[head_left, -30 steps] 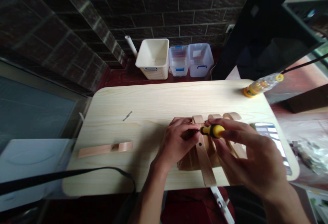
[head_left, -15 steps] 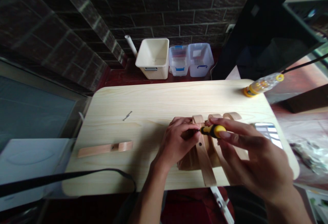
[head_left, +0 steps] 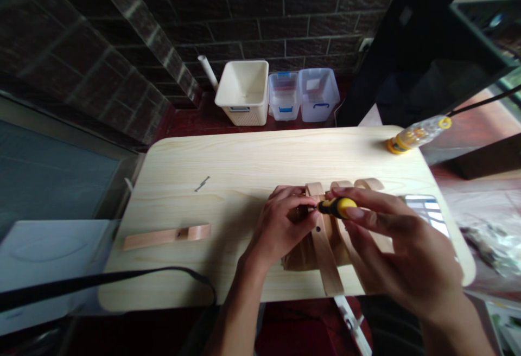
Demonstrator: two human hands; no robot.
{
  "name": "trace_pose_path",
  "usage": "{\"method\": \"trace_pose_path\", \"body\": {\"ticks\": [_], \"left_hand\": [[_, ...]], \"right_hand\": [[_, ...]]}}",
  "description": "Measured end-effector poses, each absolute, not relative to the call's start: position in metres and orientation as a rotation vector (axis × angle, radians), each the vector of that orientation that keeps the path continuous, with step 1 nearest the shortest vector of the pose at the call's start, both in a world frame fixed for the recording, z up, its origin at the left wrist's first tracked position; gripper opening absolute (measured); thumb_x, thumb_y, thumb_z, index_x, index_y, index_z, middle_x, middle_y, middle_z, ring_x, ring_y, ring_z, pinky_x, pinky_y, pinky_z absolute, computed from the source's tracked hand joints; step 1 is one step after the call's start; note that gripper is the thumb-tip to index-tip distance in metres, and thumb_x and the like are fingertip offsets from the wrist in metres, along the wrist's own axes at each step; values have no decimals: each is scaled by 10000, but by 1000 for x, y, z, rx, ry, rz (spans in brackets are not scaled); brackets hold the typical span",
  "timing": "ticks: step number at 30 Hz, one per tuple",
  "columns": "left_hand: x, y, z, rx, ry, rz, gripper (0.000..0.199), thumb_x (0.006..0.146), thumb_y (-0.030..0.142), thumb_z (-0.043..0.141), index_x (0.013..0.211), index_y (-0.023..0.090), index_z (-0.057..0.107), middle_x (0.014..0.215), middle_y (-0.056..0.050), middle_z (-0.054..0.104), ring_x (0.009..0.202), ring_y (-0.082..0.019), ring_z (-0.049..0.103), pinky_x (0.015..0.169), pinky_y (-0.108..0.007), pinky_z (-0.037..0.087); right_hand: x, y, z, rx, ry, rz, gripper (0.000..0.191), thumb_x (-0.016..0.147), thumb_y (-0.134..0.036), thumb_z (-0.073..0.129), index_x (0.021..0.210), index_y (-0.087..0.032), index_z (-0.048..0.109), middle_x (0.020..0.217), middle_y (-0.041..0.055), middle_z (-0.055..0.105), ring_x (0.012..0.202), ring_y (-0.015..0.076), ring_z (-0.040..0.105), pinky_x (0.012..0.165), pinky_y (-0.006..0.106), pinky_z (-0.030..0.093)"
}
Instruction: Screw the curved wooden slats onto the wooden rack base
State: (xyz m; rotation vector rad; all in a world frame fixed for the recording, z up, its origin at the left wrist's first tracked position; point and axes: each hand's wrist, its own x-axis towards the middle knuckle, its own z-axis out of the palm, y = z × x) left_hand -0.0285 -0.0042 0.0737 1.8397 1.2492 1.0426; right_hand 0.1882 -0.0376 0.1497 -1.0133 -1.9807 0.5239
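Observation:
My right hand (head_left: 411, 247) holds a yellow-and-black screwdriver (head_left: 337, 208) by its handle, with the tip pointing left. At that tip the thumb and index finger of my left hand (head_left: 280, 223) are pinched together; whatever is between them is too small to make out. Both hands are over a wooden piece with several curved-end slats. One slat (head_left: 328, 261) has a dark hole and runs toward the table's near edge. Behind my right hand, another curved slat end (head_left: 368, 184) shows. My hands hide much of the wooden piece.
On the pale table (head_left: 244, 155) lie thin dark screws (head_left: 202, 184), a loose curved wooden slat (head_left: 166, 235) and a phone (head_left: 427, 212). A clear-and-yellow bottle-shaped container (head_left: 417, 134) stands at the far right corner. A black strap (head_left: 163, 271) crosses the left front. Bins (head_left: 248, 117) stand beyond.
The screwdriver's handle has shifted very slightly left, with the fingers of my right hand moving along with it. My left hand stays in place.

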Motion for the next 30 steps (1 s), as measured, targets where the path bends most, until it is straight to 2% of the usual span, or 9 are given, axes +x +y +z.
{"method": "trace_pose_path", "body": {"ticks": [4,8,11,20,24,26,30], "left_hand": [[-29,-5,76,1829,1244,1040,148,915,206,850,1049,270,855,1113,-49,850,1127,-258,750,1025,-432,628],[-29,-4,77,1831,1236,1044,148,914,187,839,1041,260,854,1118,-53,853,1120,-260,751,1024,-440,629],[-28,-4,75,1836,1231,1057,153,916,188,837,1051,259,854,1123,-51,854,1132,-262,749,1029,-440,623],[-29,-5,73,1830,1241,1063,138,926,208,844,1052,263,857,1114,-45,850,1125,-253,746,1018,-416,617],[-29,-4,72,1841,1225,1074,122,950,209,822,1057,262,852,1116,-46,845,1117,-249,743,1012,-416,612],[-29,-4,72,1848,1223,1083,120,951,214,823,1056,264,853,1107,-44,846,1111,-251,746,1013,-419,608],[-29,-5,73,1842,1225,1074,111,955,224,826,1056,259,857,1113,-49,848,1115,-253,749,1008,-411,609]], "right_hand": [[188,-36,151,-1034,-1992,488,377,1048,-94,725,1360,-296,660,1442,80,789,1313,223,798,1011,318,705],[188,-36,152,-1023,-1975,512,396,1036,-79,729,1359,-296,659,1495,81,759,1392,230,753,1103,350,675],[189,-38,152,-1006,-1996,518,428,1030,-64,725,1388,-288,650,1559,79,721,1454,229,711,1140,333,655],[188,-38,157,-1074,-2072,333,330,1054,-118,717,1346,-267,676,1400,104,765,1279,217,806,993,270,694],[188,-38,157,-1039,-2045,389,381,1031,-70,710,1346,-277,659,1485,90,740,1358,219,767,1100,307,662],[189,-38,156,-998,-2046,425,411,1019,-42,704,1357,-269,645,1544,83,712,1411,204,735,1152,290,629],[188,-36,156,-1001,-2044,387,392,1021,-31,700,1346,-247,656,1458,69,744,1365,162,753,1141,220,602]]}}
